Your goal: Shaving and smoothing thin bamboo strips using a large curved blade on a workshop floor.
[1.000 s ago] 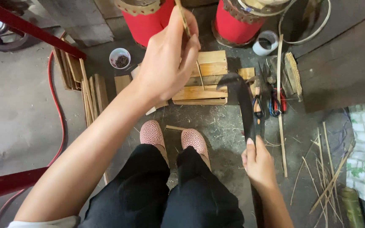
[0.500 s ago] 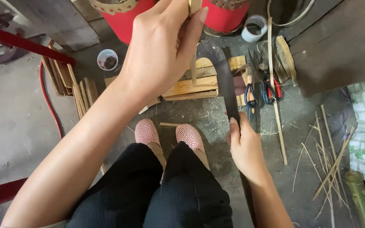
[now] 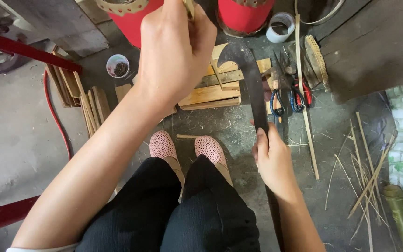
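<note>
A seated person works bamboo on a concrete floor point(image 3: 19, 140), two red drums point(image 3: 246, 14) at 12 o'clock and a wooden block point(image 3: 211, 93) just beyond pink-dotted shoes point(image 3: 211, 149). The right hand point(image 3: 271, 161), at 4 o'clock, is closed around the handle of a dark curved knife point(image 3: 250, 79), thumb laid along its spine. The blade's long axis runs from 6 toward 12 o'clock, its hooked tip pointing toward 11 o'clock over the block. The left hand point(image 3: 176, 49), raised at 12 o'clock, pinches a thin bamboo strip point(image 3: 190, 7) that runs out of the top edge, its direction unclear. The step appears to be bringing blade and strip together; a cut would call for steadying the strip against the edge. Scissors point(image 3: 285, 100) lie at 2 o'clock, loose slivers point(image 3: 369, 177) at 4.
</note>
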